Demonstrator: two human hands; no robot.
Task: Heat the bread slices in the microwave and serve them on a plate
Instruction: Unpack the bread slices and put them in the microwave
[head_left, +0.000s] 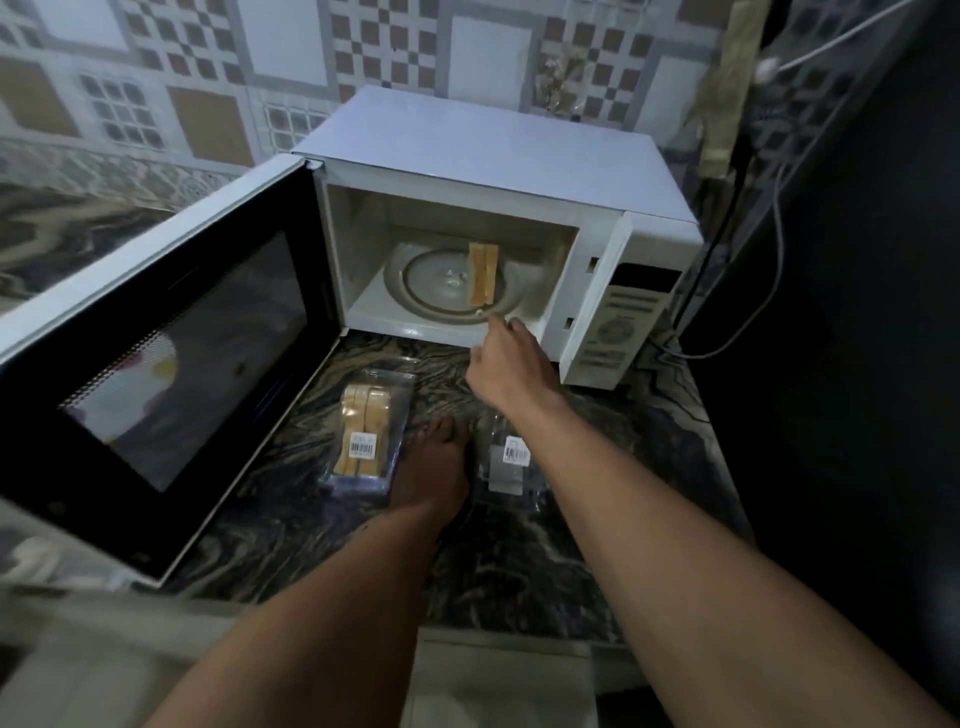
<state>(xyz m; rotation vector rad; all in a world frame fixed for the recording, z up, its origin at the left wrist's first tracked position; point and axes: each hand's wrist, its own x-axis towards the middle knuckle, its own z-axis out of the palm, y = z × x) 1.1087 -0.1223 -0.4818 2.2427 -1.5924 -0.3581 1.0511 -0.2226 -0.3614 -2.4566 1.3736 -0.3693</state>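
Two bare forearms reach in from the bottom edge; the left hand (434, 467) lies palm down on the dark marbled counter (519, 561), fingers straight and close together, gripping nothing; it sits between two packets. Just to its left is a clear pack (366, 436) with bread inside and a barcode label on top; whether the hand touches it I cannot tell. To its right lies a flat, see-through wrapper (511, 460) with its own barcode label, partly under the right forearm.

Further out, the right hand (506, 366) hovers above the counter at the front sill of the microwave (493, 145), back of the hand up, fingers loosely bent and narrow, tips at the lip of the cavity; nothing in them, though they are a little blurred.

The door (171, 353) stands swung wide to the left, its dark window facing us. Inside, the glass turntable (436, 291) carries the slices (483, 273): two of them, standing on edge side by side, pressed together, right of centre on the glass; the hand is near them but apart. The panel (621, 325) with its buttons is on the right of the cavity.

Behind is a patterned tiled wall (208, 78); a white cable (779, 234) trails down on the right.
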